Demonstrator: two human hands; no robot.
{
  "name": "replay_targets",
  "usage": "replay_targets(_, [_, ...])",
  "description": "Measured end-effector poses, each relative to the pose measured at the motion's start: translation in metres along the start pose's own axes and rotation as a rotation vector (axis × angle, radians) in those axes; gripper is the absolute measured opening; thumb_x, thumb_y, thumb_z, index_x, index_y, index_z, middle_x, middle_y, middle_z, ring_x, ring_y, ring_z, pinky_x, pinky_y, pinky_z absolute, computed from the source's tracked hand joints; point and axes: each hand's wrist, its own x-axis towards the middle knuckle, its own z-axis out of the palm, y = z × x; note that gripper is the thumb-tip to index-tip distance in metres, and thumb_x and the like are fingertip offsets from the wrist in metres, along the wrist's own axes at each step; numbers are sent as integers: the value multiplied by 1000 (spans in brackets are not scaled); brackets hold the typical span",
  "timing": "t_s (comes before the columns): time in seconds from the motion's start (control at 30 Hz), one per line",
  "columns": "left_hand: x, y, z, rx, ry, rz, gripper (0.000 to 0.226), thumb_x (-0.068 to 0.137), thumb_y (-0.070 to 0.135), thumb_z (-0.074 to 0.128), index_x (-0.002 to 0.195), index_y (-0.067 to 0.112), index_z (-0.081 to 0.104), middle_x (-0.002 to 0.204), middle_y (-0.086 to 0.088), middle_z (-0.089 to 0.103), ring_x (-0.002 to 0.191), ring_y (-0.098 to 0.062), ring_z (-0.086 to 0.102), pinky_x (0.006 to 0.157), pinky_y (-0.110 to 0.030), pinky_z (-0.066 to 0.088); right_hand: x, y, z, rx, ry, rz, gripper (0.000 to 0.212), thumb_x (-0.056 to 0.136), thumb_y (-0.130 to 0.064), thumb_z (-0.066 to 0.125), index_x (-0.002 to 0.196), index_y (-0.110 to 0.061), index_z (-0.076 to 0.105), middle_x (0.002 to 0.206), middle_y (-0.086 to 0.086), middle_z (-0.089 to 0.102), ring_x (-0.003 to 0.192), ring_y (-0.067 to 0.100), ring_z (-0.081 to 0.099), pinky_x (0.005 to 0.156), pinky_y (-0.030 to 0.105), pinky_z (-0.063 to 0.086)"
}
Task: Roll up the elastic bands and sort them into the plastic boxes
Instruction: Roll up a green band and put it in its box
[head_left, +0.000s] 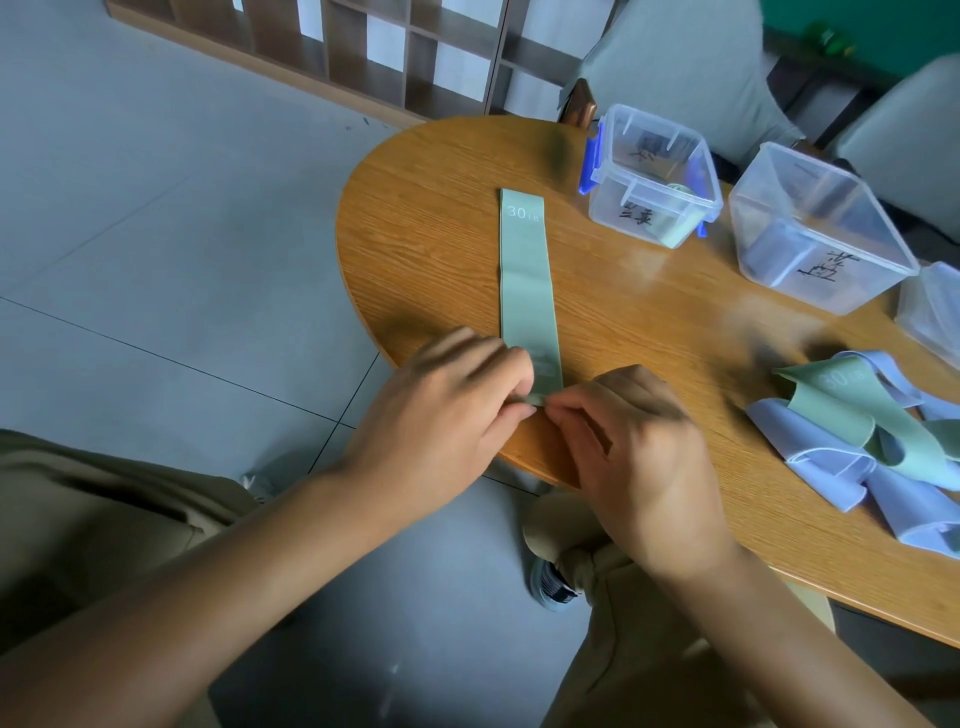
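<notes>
a: what's nearest the camera?
b: two bare forearms reaching in from below. the left hand (447, 410) and the right hand (631, 447) meet at the near edge of the wooden surface (431, 249), fingertips almost touching each other.

a: and what are the hands doing?
b: both pinch the near end of a green band (527, 280). the fingers are curled, thumbs and forefingers nipping a small fold or first turn of that end. the hands are a little blurred, so i cannot tell how much is rolled.

a: how does the band lie?
b: flat on the surface, stretched straight away from the person. its far end carries "30 lb" in pale print.

a: anything to the side?
b: to the right, near the edge of view, a loose pile of bands (857, 441), lilac ones and green ones tangled over one another. one green one there also shows "30".

a: further back?
b: a small clear box with blue clips (649, 176), lid off, dark handwriting on its wall, and something pale green inside. just to its right stands a larger clear box (815, 228), also marked by hand. a third clear container (932, 312) is cut off at the right edge.

a: beyond the surface?
b: grey cushioned chairs (691, 67), a wooden lattice shelf (363, 47), and grey tiled floor (156, 208) on the left.
</notes>
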Motion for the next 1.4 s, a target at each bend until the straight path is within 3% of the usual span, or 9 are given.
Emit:
replay_targets(0.3, [2,2,1,44,36,20,18,91,16,69,78,13,57,78,3,57,84,-26,54,71,-36,45,1,-1,0,-31,-14,-4,15,96,-14,60,90,-14,73,89,-1,69,88,22,58,74,42,48])
replay_targets(0.57, [2,6,-2,86,-4,-49,20,91,31,63,77,17,63,81,5,63,98,-28,53,81,-39,47,9,-1,4,56,-46,140,4,91,-16,71,88,-14,73,104,-7,68,104,19,52,88,28,44])
replay_targets(0.67, [0,4,2,107,-26,-87,15,91,28,67,82,16,65,98,4,64,108,-30,50,91,-40,46,11,0,4,64,-81,169,7,92,-20,69,90,-14,72,114,-6,67,111,18,50,92,24,41])
replay_targets(0.8, [0,3,4,61,-41,-164,16,85,28,74,80,18,63,140,-3,56,134,-35,40,109,-45,37,15,0,2,78,-156,211,9,93,-23,66,92,-15,71,126,-7,63,119,17,45,97,20,35])
replay_targets(0.9, [3,4,6,19,-54,-204,17,85,29,73,79,18,62,153,-8,46,142,-39,30,116,-48,29,19,1,2,102,-188,253,9,94,-24,65,93,-16,70,132,-6,61,124,16,41,101,23,34])
replay_targets(1.13, [8,5,11,64,-65,-233,15,89,25,71,81,14,63,154,-11,44,143,-42,28,114,-52,31,21,-1,14,78,-144,322,18,95,-26,56,91,-14,69,127,4,65,120,25,44,104,41,39])
replay_targets(1.3, [11,2,12,85,-67,-245,12,89,25,68,84,14,65,150,-15,48,143,-44,28,114,-52,30,25,-4,20,35,-131,369,25,91,-30,50,93,-13,69,123,4,65,115,27,44,101,39,37])
replay_targets(1.4, [15,0,13,86,-67,-261,8,88,24,66,86,17,63,148,-13,49,143,-44,27,115,-50,29,28,-4,22,48,-119,388,19,92,-26,53,92,-14,68,123,2,63,114,26,43,101,39,35])
